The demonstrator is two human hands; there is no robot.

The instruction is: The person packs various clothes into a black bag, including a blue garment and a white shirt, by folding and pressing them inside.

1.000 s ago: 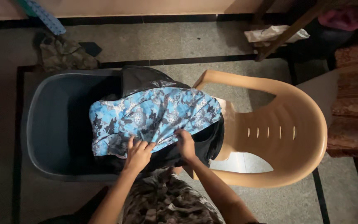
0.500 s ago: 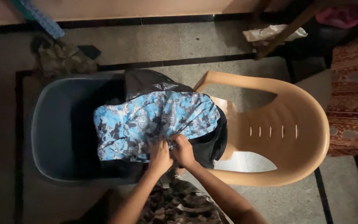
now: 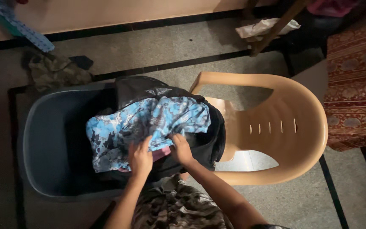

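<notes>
From the head camera, looking straight down: the left hand [image 3: 140, 157] and right hand [image 3: 181, 148] sit side by side, fingers curled and pinching the near hem of a blue patterned garment [image 3: 149, 125]. It lies heaped on dark clothes [image 3: 210, 135] at the right-hand rim of a grey plastic tub [image 3: 43, 148], its long axis running left to right, stretching away from the fingertips. A tan plastic chair [image 3: 293, 140] stands just beside it.

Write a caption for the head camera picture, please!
Two hands, left and right, clutch a blue patterned cloth over a grey tub.
</notes>
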